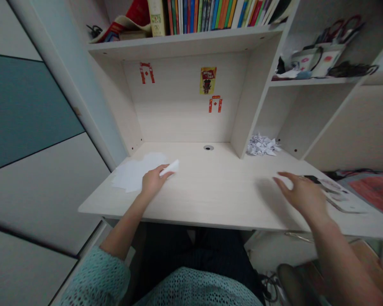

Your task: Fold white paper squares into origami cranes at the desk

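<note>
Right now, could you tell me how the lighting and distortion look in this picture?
In the head view, lighting is soft, the right hand throws a diffuse shadow onto the white desk, and the wide lens stretches the frame's edges.

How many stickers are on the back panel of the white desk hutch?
3: a red paper gate-shaped sticker at upper left, a yellow-and-red rectangular sticker at upper centre, and a second red paper gate-shaped sticker just below that. None appear hidden.
</note>
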Demonstrator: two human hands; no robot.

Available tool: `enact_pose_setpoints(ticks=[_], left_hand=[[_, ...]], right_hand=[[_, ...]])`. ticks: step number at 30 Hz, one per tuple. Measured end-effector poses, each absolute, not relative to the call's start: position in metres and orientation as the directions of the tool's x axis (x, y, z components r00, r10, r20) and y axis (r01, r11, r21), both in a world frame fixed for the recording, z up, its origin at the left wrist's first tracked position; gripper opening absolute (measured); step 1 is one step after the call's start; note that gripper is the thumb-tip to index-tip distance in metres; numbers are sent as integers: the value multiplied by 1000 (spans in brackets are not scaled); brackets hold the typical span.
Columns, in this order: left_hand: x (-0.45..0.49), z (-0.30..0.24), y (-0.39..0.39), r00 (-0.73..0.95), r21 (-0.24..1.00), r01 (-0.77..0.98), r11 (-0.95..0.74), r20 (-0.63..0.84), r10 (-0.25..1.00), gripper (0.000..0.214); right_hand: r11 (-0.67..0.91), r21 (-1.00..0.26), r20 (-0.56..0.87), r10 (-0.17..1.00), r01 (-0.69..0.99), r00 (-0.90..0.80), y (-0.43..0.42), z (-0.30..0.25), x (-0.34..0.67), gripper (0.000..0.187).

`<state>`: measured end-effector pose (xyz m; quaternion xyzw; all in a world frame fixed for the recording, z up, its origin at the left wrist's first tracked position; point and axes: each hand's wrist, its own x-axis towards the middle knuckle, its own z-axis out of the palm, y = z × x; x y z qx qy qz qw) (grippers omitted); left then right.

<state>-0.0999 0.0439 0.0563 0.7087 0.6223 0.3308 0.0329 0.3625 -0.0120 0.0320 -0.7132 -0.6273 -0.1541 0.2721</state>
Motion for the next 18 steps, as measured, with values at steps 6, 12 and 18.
enact_pose_setpoints(ticks=[6,12,18], left_hand=[[-37,45,100,325,890,376,-259,136,936,45],[-34,24,108,319,955,220,-199,123,940,49],[-35,20,104,382,928,276,-252,134,914,46]], right_hand=[[552,-438,467,814,709,-346,42,69,209,57],[486,-730,484,864,480,-138,101,29,167,53],[270,-944,269,963,190,-35,113,-1,164,46]])
